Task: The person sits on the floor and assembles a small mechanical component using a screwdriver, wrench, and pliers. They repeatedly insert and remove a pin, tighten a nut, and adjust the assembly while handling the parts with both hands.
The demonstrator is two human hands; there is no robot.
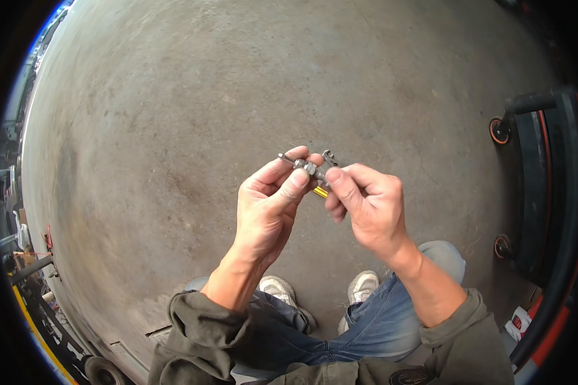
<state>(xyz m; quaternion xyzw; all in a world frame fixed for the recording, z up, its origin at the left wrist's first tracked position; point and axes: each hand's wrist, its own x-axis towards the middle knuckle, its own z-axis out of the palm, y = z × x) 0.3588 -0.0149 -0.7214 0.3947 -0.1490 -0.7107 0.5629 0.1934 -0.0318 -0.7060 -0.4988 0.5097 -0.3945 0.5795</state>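
Observation:
Both hands meet near the middle of the view, above the floor, on a small grey metal fitting (309,168). It has a hex-shaped middle, and a thin metal stem (285,157) sticks out at its left end. My left hand (263,202) pinches the fitting between thumb and fingers. My right hand (376,205) is closed on its right end, with the thumb lying along it. A small bent metal piece (329,156) rises just above the right fingertips. Below the fitting, between the hands, shows a short yellow strip (320,192); the rest of it is hidden.
Stained concrete floor (173,115) spreads ahead. On the right stands a dark wheeled cart (538,173) with orange-rimmed casters (499,131). Along the left rim are a yellow-edged frame (29,314) and assorted equipment. My knees and light shoes (364,285) are below the hands.

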